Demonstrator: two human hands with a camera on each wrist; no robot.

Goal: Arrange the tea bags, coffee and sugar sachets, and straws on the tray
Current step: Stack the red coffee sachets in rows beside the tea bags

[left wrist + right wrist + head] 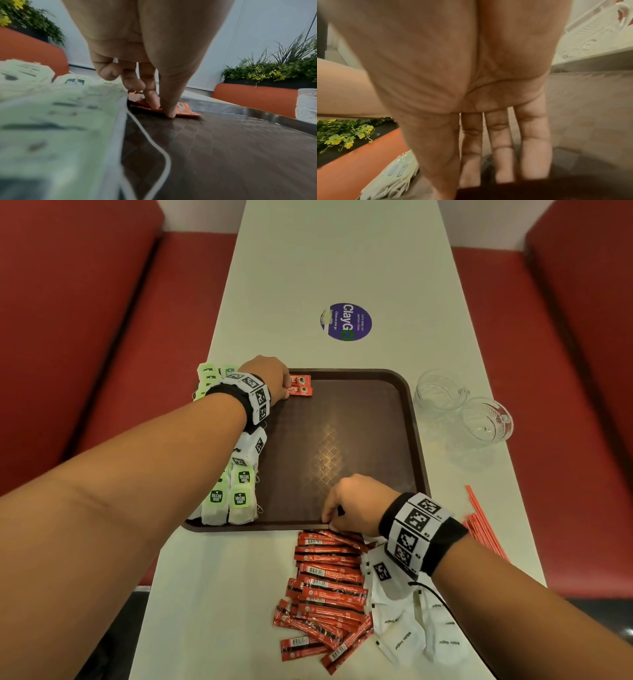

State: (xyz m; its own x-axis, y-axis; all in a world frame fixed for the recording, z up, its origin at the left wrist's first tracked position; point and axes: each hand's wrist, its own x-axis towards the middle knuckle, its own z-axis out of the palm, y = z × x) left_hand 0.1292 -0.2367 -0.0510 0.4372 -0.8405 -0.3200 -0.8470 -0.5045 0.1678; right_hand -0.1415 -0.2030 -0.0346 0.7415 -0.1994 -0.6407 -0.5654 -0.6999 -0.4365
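Note:
A brown tray (342, 440) lies mid-table. Tea bags (239, 498) with green tags line its left side, blurred and close in the left wrist view (51, 121). My left hand (286, 393) is at the tray's far left corner, thumb and index finger pinching two red coffee sachets (300, 386) down against the tray (223, 148); the sachets (185, 108) lie flat. My right hand (330, 517) rests on the tray's near rim with straight fingers (501, 155), holding nothing. A pile of coffee sachets (325, 587) lies just below it, with white sugar sachets (404, 635) to the right.
Red straws (483, 529) lie at the table's right edge. Two glass cups (442, 392) (486, 419) stand right of the tray. A purple sticker (346, 321) marks the table beyond. Red benches (102, 337) flank the narrow table.

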